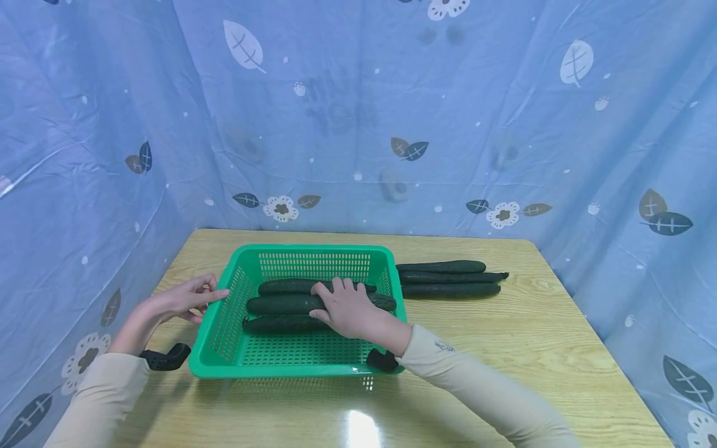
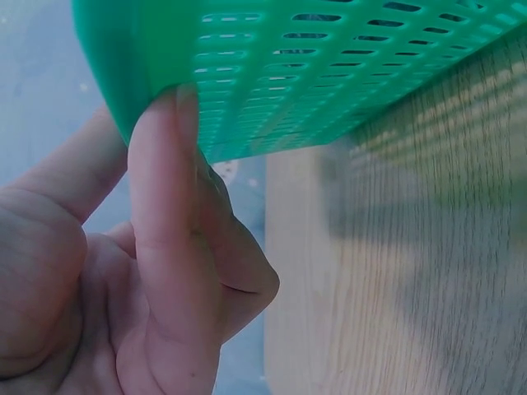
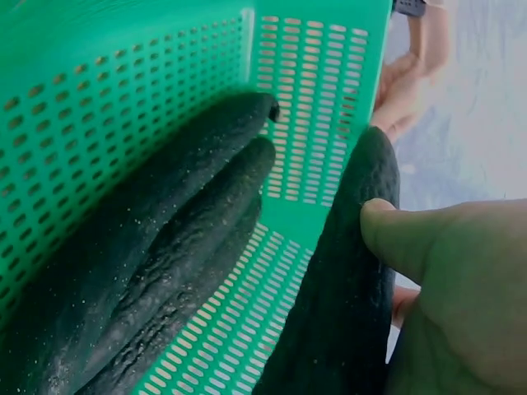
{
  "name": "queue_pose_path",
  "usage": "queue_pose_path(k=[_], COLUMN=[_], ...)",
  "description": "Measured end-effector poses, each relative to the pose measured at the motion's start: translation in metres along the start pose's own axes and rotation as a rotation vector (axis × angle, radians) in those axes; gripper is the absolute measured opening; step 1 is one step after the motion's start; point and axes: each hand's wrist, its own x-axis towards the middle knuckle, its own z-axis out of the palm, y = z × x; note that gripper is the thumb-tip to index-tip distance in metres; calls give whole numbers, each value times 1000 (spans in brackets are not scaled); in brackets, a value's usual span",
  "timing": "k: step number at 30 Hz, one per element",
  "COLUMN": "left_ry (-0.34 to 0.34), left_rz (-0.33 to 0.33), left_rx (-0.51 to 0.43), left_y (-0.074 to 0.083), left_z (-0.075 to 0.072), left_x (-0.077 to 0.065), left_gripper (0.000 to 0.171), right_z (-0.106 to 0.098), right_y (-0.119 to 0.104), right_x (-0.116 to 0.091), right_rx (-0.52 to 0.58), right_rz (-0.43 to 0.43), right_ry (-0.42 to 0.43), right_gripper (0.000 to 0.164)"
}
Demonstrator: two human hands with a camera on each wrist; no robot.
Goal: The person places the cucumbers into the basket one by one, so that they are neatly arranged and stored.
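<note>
A green plastic basket [image 1: 313,247] with slotted walls stands on the table. My left hand [image 1: 187,297] pinches its left rim, the thumb on top and the fingers outside; the left wrist view shows the fingers [image 2: 165,181] against the wall. Inside the basket, my right hand [image 1: 350,311] grips a dark green cucumber [image 1: 285,304] from above. In the right wrist view the thumb lies along this cucumber [image 3: 338,288], which looks raised above the others. More cucumbers [image 3: 156,206] lie side by side on the basket floor, partly hidden by the held one.
Three more cucumbers [image 1: 450,290] lie on the wooden table [image 1: 504,348] just right of the basket, their left ends close to its wall. A blue patterned curtain [image 1: 358,124] hangs behind and at both sides of the table.
</note>
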Motion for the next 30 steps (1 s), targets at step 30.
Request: queue_pose_path(k=[30], left_ry=[-6], left_rz=[7], left_rx=[-13], left_y=[-4], left_z=[-1], left_x=[1], left_gripper=[34], right_z=[39], right_y=[3], right_x=[38], right_rx=[18], right_rz=[6], right_ry=[-243], right_gripper=[38])
